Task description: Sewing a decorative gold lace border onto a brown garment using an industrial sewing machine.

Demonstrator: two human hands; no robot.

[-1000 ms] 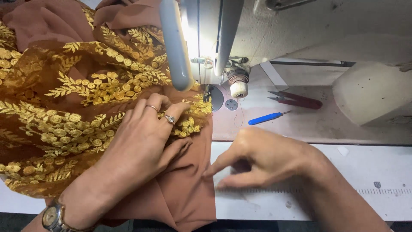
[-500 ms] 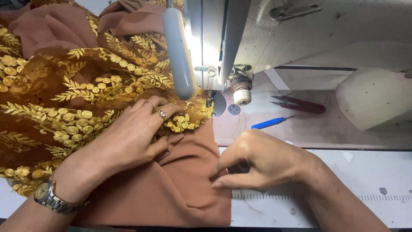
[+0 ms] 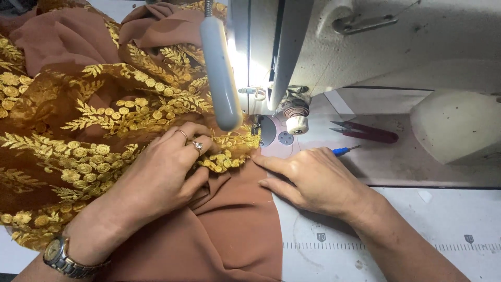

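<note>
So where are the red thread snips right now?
In the head view, the red thread snips lie on the machine bed at right, beyond the right hand, just above the blue tool.

— How is the left hand (image 3: 162,172) held?

— It is laid palm down, fingers curled and spread, the forearm brought in from the lower left.

— And the right hand (image 3: 313,180)?

— It is laid flat, palm down, the index finger stretched towards the left; the forearm is angled in from the lower right. Nothing is gripped.
</note>
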